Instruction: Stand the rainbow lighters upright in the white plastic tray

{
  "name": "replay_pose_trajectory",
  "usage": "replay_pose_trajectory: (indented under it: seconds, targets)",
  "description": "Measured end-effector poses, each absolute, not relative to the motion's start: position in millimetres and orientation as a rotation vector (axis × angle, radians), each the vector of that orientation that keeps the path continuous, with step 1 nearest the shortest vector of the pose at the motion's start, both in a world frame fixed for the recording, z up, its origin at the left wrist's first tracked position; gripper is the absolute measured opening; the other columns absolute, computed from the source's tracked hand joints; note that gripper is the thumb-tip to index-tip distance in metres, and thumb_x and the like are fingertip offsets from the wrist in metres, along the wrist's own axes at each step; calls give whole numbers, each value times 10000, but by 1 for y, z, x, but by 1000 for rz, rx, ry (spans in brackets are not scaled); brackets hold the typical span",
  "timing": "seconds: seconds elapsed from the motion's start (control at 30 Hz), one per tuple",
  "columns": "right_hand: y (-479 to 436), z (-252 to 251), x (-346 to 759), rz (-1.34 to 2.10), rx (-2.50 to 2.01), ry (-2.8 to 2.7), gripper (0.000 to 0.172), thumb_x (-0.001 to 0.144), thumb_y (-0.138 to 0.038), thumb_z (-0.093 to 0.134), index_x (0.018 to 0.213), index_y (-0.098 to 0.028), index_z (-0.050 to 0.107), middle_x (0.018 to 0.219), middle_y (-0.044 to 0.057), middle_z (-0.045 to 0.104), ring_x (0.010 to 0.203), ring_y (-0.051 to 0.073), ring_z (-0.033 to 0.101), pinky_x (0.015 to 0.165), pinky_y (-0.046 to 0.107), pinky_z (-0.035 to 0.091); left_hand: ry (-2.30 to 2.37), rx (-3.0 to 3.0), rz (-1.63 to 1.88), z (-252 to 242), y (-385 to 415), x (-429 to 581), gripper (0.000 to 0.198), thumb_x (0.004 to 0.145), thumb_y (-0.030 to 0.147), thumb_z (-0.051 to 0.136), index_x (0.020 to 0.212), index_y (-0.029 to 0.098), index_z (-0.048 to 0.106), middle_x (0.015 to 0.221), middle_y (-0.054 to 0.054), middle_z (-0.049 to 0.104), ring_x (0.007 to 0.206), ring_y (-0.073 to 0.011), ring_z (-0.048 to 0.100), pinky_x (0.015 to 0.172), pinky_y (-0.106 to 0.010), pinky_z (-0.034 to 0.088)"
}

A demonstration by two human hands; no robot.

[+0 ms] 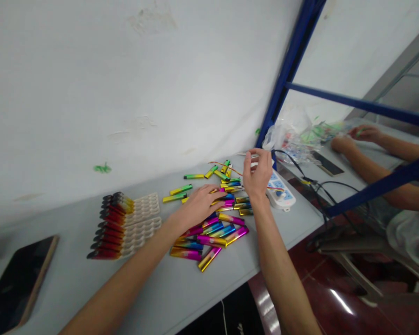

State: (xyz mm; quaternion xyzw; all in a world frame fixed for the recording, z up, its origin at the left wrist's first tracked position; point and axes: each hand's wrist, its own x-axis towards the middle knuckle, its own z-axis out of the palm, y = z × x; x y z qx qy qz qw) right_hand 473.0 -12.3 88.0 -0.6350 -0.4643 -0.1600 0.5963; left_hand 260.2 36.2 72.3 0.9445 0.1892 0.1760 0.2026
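Note:
My left hand [204, 201] reaches over a pile of shiny coloured tubes, its fingers spread and touching those in the middle. Magenta-and-gold tubes [212, 241] and blue ones lie in front of it; green-and-yellow tubes [174, 197] lie behind and to its left. To the right of the pile, my right hand [258, 174] is raised with fingers curled. Thin red-and-yellow wires [226, 166] show on both sides of that hand. Whatever is between its fingers is too small to make out. A white power strip [281, 190] lies just behind and right of it.
A pale moulded tray [143, 209] holds rows of red-to-yellow, black-tipped tubes [108, 232]. A phone [21, 279] lies at the left. Blue metal posts [282, 83] rise at the right. Beyond them, another person's hands [356, 137] work near plastic bags [293, 139]. Black cables [310, 181] hang by the table edge.

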Motion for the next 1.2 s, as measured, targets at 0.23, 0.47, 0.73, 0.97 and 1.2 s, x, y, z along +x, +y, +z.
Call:
replay_pose_trajectory:
  seconds: [0.23,0.47,0.73,0.97,1.2]
  targets:
    - [-12,89,476,-515,-1396,-1033,200,1128,-381,480,1108,-229,609,1053,77,632,857,187,620,778,352,573,630,2855,510,73,36,250,286,1115,314,573,1228,163,789,1255,-137,773,1189,-289,716,1099,-456,557]
    - [-13,88,478,-541,-1388,-952,262,1136,-428,445,1129,-225,611,1062,108,636,881,220,628,792,399,565,647,2947,370,82,39,326,200,1059,237,641,1150,140,791,1145,-152,763,1181,-339,692,1045,-482,556]
    - [-13,88,475,-517,-1400,-970,245,1122,-419,459,1113,-224,608,1033,106,632,814,211,610,762,395,563,651,2907,411,71,34,338,273,989,9,529,1115,149,726,1204,-150,704,1203,-300,677,1054,-431,552]
    - [-13,88,468,-459,-1397,-1031,231,1098,-425,530,1126,-218,627,1102,127,633,817,209,625,672,377,579,769,2153,840,89,35,257,148,1073,301,568,1201,230,540,996,-40,722,790,-195,655,777,-330,524]
    - [-2,74,449,-309,-1346,-1328,219,1055,-409,628,948,-228,685,1158,140,714,1009,261,703,605,333,601,785,1231,788,79,8,179,558,925,757,609,868,201,590,563,81,410,487,-99,313,500,-221,266]
